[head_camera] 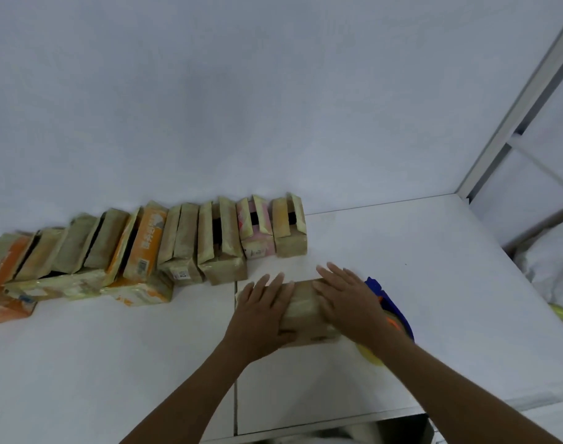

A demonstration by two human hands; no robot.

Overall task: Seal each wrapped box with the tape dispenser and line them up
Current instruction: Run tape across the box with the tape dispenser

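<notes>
left grip (263, 304) and right grip (349, 294): fingers straight, flat on wrapped box (305, 314) | tape dispenser (391, 304) just right, partly hidden | row of boxes (177, 241) along wall (273, 91), far left | white counter (450, 283) stretches right to its edge | metal frame (514, 107) beyond

Both forearms bare, reaching forward and converging toward the hands. Left hand (264, 312): palm down, fingers straight and slightly spread, pointing away from the body, laid over the left end of a box (304, 310); the thumb lies along its near side. Right hand (350, 302): palm down, fingers straight, angled toward the left hand, flat on the right end of the same box. Hands close together, fingertips apart, a strip of box showing between them. Wrists roughly level.
</notes>
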